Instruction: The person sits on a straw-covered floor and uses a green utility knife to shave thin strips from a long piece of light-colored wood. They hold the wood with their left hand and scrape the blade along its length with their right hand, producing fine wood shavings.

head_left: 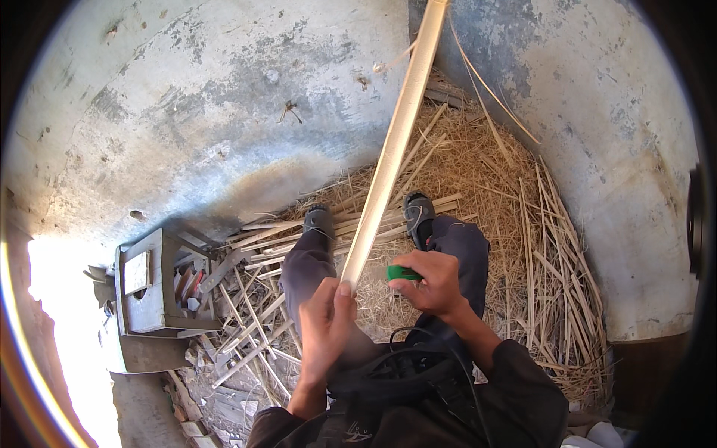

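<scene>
A long pale split-bamboo strip (391,145) rises from my lap toward the top edge, tilted to the right. My left hand (328,310) is closed on its lower end, with the thumb on the inner face. To the right of the strip, and apart from it, my right hand (433,282) is wrapped around a green handle (403,273). What that handle belongs to is hidden, so its kind cannot be told. Thin fibres (489,86) hang off beside the strip's upper part.
Shavings (478,179) and several loose bamboo strips (567,291) cover the floor around my shoes. A small wooden box (160,317) holding odds and ends stands at the left. Worn plaster walls (239,89) enclose the corner; bright light enters at far left.
</scene>
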`<state>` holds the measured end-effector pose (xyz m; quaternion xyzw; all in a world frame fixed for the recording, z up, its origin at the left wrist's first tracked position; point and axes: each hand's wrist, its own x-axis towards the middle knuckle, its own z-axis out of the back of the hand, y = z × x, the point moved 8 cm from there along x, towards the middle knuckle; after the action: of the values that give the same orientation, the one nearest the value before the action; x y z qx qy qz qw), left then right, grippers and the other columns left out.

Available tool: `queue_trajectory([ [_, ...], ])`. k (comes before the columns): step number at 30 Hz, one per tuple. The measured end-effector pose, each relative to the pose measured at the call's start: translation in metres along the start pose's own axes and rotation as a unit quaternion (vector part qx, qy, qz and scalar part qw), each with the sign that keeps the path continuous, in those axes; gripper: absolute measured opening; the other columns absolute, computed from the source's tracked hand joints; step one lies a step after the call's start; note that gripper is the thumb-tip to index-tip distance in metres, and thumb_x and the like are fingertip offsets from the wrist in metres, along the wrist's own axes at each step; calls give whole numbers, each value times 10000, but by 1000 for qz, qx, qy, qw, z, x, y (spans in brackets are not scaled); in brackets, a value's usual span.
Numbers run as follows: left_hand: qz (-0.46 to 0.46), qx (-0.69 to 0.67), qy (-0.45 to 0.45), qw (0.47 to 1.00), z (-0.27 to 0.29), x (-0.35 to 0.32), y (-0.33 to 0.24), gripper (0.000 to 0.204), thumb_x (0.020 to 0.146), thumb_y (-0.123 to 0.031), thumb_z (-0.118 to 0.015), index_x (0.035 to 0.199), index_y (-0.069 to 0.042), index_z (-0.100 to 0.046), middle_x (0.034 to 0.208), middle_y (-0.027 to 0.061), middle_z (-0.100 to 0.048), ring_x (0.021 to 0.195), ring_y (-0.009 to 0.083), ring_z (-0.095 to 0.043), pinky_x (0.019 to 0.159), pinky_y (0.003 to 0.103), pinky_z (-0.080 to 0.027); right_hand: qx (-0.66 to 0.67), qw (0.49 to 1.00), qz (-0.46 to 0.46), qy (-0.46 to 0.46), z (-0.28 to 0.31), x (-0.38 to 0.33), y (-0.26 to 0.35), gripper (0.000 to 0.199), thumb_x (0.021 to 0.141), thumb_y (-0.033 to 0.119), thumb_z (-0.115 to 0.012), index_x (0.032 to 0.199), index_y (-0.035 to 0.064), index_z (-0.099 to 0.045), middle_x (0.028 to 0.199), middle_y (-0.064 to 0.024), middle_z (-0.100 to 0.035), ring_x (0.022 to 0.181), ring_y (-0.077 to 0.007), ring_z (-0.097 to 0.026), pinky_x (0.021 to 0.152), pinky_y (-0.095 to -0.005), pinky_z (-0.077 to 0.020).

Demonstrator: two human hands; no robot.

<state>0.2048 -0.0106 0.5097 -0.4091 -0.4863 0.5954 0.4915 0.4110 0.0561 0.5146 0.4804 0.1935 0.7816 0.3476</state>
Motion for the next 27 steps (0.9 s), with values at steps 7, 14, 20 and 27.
queue_trajectory([
  [7, -22, 83, -12, 996, -5, 0, -10, 226, 1148, -160, -614, 1021, 14, -681, 695, 60, -658, 634, 89, -607, 595, 291, -474, -47, 997, 58, -26, -6, 6, 14, 399, 925, 497, -863, 993, 111, -786, 792, -22, -752, 609, -220, -683, 563, -336, -469],
  [14, -30, 82, 15, 996, -8, 1, -14, 257, 1157, -181, -588, 999, 13, -649, 688, 75, -633, 642, 96, -586, 605, 315, -473, -100, 989, 96, -49, -1, 8, 18, 407, 922, 523, -855, 961, 122, -793, 720, 22, -705, 562, -183, -634, 524, -332, -411],
  [20, 27, -2, 78, 997, -12, 2, 0, 333, 1182, -232, -533, 955, 0, -607, 680, 3, -536, 647, 66, -482, 589, 294, -403, -116, 985, 115, -59, 4, 9, 22, 404, 915, 530, -858, 962, 132, -803, 669, 51, -652, 520, -156, -569, 512, -330, -379],
  [27, 67, -78, 113, 988, -15, -2, 9, 362, 1198, -264, -500, 943, -29, -605, 736, -35, -519, 682, 43, -450, 608, 263, -373, -135, 983, 112, -56, 6, 9, 26, 404, 872, 542, -881, 942, 151, -801, 649, 37, -598, 540, -165, -592, 518, -333, -436],
])
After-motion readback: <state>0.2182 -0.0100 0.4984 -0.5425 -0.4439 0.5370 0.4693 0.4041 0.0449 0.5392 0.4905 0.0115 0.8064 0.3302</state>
